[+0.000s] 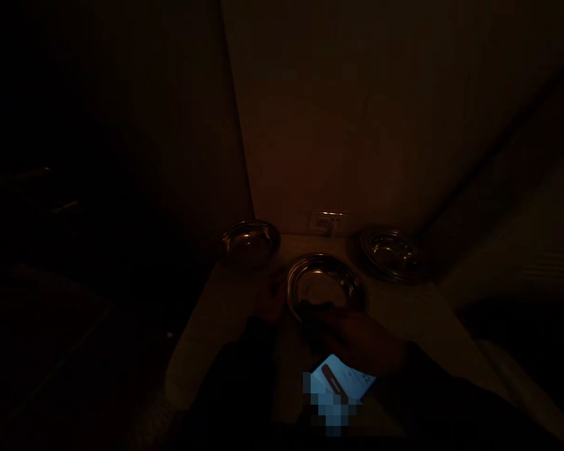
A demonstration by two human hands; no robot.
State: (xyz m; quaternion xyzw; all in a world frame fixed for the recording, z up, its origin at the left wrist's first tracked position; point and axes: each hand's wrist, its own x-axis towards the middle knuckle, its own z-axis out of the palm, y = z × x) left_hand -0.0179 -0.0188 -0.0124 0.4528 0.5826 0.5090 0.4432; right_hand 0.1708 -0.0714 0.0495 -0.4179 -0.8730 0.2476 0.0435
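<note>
In very dim light, a round shiny metal plate (320, 283) with a raised rim lies on the table in front of me. My left hand (269, 299) is beside the plate's left rim; its fingers are lost in the dark, and I cannot tell whether it grips the rim. Over the plate's near edge is my right hand (357, 338), fingers closed around a dark bunched thing (316, 312), perhaps a cloth, which touches or hovers just above the metal. Below that hand a lit phone screen (345, 379) glows, partly blurred out by blocks.
A metal bowl (250, 245) stands at the table's back left corner. At the back right are stacked metal plates (392, 254). A wall socket (329, 222) sits low on the wall behind the pale table (216, 326). Deep shadow hides the left side.
</note>
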